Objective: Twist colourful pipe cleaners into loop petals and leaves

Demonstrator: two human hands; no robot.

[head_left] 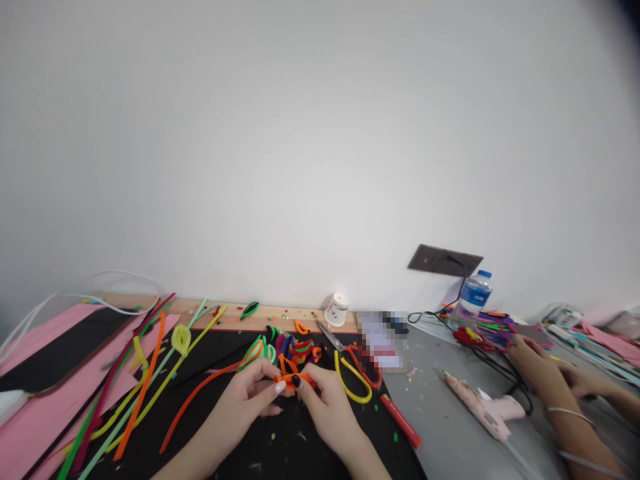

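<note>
Between both hands is an orange pipe cleaner piece (288, 381), bent into small loops. My left hand (253, 395) pinches its left side, thumb and fingertips closed on it. On the other side my right hand (323, 395) grips it with closed fingers, the thumb's dark nail showing. The orange strand (193, 398) curves down and left beside my left hand. Just beyond the hands lies a pile of bent, colourful pipe cleaners (295, 348). A yellow loop (356, 393) rests right of my right hand, near red-handled scissors (334, 339).
Long pipe cleaners (150, 383), pink paper (65, 420) and a dark phone (60, 347) lie at left. A paper cup (337, 310) stands by the wall. Rightward are a red stick (401, 420), a pink glue gun (480, 407), a bottle (473, 298) and another person's hands (540, 370).
</note>
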